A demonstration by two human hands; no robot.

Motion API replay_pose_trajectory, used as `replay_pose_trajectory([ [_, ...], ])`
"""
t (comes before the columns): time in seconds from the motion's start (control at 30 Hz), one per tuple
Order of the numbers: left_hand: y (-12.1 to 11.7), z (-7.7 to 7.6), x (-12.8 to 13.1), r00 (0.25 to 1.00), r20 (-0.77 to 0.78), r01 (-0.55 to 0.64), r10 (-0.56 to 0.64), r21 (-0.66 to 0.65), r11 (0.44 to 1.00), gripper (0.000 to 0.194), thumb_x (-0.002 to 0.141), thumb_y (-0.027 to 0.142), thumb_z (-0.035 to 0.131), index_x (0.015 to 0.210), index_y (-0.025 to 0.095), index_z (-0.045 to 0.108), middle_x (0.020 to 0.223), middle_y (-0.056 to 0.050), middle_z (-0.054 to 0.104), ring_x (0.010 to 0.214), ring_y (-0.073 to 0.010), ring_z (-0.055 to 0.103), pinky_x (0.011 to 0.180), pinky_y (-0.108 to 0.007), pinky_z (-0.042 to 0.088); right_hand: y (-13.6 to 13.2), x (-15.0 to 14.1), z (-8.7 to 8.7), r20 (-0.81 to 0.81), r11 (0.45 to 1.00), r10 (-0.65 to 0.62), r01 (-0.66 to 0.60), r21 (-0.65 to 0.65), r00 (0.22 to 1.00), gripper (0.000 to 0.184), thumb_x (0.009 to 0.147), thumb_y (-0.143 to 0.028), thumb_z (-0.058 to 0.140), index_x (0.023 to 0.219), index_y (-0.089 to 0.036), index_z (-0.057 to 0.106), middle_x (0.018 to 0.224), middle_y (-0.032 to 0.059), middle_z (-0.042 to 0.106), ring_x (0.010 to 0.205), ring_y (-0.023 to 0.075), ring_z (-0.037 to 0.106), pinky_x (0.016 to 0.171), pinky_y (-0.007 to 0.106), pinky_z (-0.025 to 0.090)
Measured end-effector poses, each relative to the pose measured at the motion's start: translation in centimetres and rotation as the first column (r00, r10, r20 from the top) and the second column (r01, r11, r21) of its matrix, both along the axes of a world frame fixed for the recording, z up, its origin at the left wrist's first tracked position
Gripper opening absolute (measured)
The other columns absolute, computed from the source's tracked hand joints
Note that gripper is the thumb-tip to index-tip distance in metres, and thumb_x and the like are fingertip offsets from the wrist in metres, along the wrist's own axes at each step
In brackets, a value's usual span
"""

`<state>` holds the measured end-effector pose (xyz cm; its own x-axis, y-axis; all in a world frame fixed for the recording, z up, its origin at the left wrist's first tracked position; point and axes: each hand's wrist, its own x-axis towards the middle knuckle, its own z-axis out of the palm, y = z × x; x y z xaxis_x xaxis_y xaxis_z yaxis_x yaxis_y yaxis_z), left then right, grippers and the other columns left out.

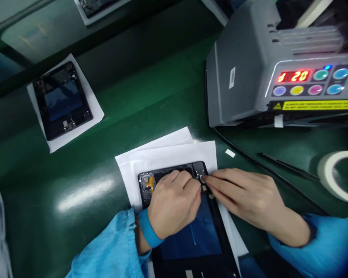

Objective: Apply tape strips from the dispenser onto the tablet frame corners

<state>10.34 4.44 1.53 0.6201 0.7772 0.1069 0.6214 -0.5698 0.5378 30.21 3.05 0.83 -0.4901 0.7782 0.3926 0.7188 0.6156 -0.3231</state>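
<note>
An opened tablet (pixel 197 247) lies on white paper sheets (pixel 162 154) in front of me, its inside facing up. My left hand (pixel 175 204), with a blue wristband, is curled over the tablet's upper part; its fingers are closed, and whatever they grip is hidden. The fingertips of my right hand (pixel 246 195) press together at the tablet's upper right corner, touching a small round silvery part (pixel 202 178). Another small round part (pixel 211 196) sits just below it. An orange flex cable (pixel 151 184) shows left of my left hand.
A grey machine (pixel 237 77) with a lit red display stands at the back right. Tweezers (pixel 288 166), a roll of white tape (pixel 326 175) and a black cable (pixel 249 157) lie at the right. A second opened tablet (pixel 65 98) rests on paper at the left.
</note>
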Motion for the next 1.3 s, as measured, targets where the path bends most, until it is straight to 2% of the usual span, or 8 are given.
replay_pose_trajectory([
  [0.33,0.0,-0.1,0.0,1.000,-0.004,-0.001,0.001,-0.007,1.000,0.020,0.094,0.017,0.048,0.080,0.016,0.062,0.079,-0.003,0.057,0.072,-0.0182,0.052,0.065,-0.033,0.046,0.2,0.0,0.2,0.046,1.000,0.013,-0.013,-0.003,0.999,0.013,0.092,-0.012,0.057,0.097,-0.017,0.067,0.088,0.0018,0.070,0.073,0.0108,0.064,0.061,0.025,0.048],
  [0.53,0.0,0.0,0.0,1.000,-0.003,0.001,-0.001,0.005,1.000,0.021,0.094,0.017,0.047,0.080,0.016,0.062,0.078,-0.004,0.057,0.071,-0.0180,0.052,0.064,-0.033,0.046,0.2,-0.1,1.0,0.186,1.000,0.020,-0.019,-0.003,0.982,0.016,0.092,-0.012,0.054,0.097,-0.017,0.068,0.086,0.0019,0.068,0.068,0.0119,0.060,0.060,0.028,0.044],
  [0.77,-0.3,0.0,0.0,0.999,-0.042,-0.011,0.011,0.019,1.000,0.021,0.094,0.019,0.047,0.079,0.018,0.061,0.079,-0.004,0.059,0.073,-0.0187,0.055,0.066,-0.033,0.049,-1.7,-0.9,1.4,0.362,0.999,0.016,-0.026,0.024,0.932,0.030,0.092,-0.015,0.048,0.116,-0.011,0.066,0.084,0.0067,0.066,0.077,0.0201,0.058,0.079,0.038,0.047],
  [0.87,-0.2,0.1,-0.1,0.999,-0.031,-0.027,0.028,0.026,0.999,0.021,0.094,0.018,0.046,0.079,0.018,0.061,0.080,-0.005,0.059,0.074,-0.0191,0.056,0.068,-0.033,0.049,-2.4,0.2,0.9,0.276,0.999,0.028,-0.034,0.020,0.961,0.030,0.095,-0.025,0.049,0.118,-0.014,0.064,0.100,0.0085,0.068,0.090,0.0225,0.061,0.084,0.039,0.050],
  [0.97,-0.1,0.1,-0.2,0.999,-0.020,-0.040,0.041,0.031,0.999,0.021,0.094,0.017,0.045,0.080,0.019,0.061,0.080,-0.004,0.059,0.075,-0.0196,0.057,0.068,-0.034,0.049,-2.2,4.0,1.0,0.150,0.973,-0.139,0.107,0.204,0.979,0.032,0.088,-0.023,0.064,0.119,-0.016,0.063,0.105,0.0096,0.070,0.091,0.0217,0.064,0.084,0.035,0.052],
  [1.07,0.1,0.0,-0.4,0.999,0.000,-0.046,0.046,0.047,0.998,0.019,0.093,0.017,0.046,0.081,0.019,0.061,0.079,-0.004,0.060,0.075,-0.0196,0.057,0.068,-0.034,0.049,-1.7,9.1,1.5,0.094,0.798,-0.456,0.360,0.484,0.885,0.053,0.080,-0.017,0.073,0.130,-0.015,0.058,0.100,0.0146,0.071,0.086,0.0272,0.067,0.075,0.037,0.053],
  [1.13,0.2,-0.1,-0.4,0.999,0.003,-0.049,0.049,0.057,0.997,0.018,0.092,0.016,0.047,0.081,0.019,0.061,0.080,-0.004,0.060,0.075,-0.0192,0.058,0.068,-0.033,0.049,-1.2,11.7,1.5,0.099,0.743,-0.557,0.442,0.503,0.824,0.057,0.083,-0.018,0.069,0.138,-0.016,0.053,0.108,0.0188,0.069,0.094,0.0338,0.067,0.076,0.042,0.052],
  [1.3,0.1,0.0,0.0,0.998,-0.010,-0.058,0.059,0.033,0.998,0.015,0.090,0.013,0.051,0.080,0.018,0.061,0.080,-0.003,0.061,0.076,-0.0186,0.059,0.070,-0.032,0.050,0.3,14.0,0.8,0.124,0.761,-0.603,0.521,0.386,0.788,0.044,0.091,-0.021,0.055,0.135,-0.018,0.056,0.116,0.0194,0.067,0.102,0.0379,0.065,0.081,0.047,0.050],
])
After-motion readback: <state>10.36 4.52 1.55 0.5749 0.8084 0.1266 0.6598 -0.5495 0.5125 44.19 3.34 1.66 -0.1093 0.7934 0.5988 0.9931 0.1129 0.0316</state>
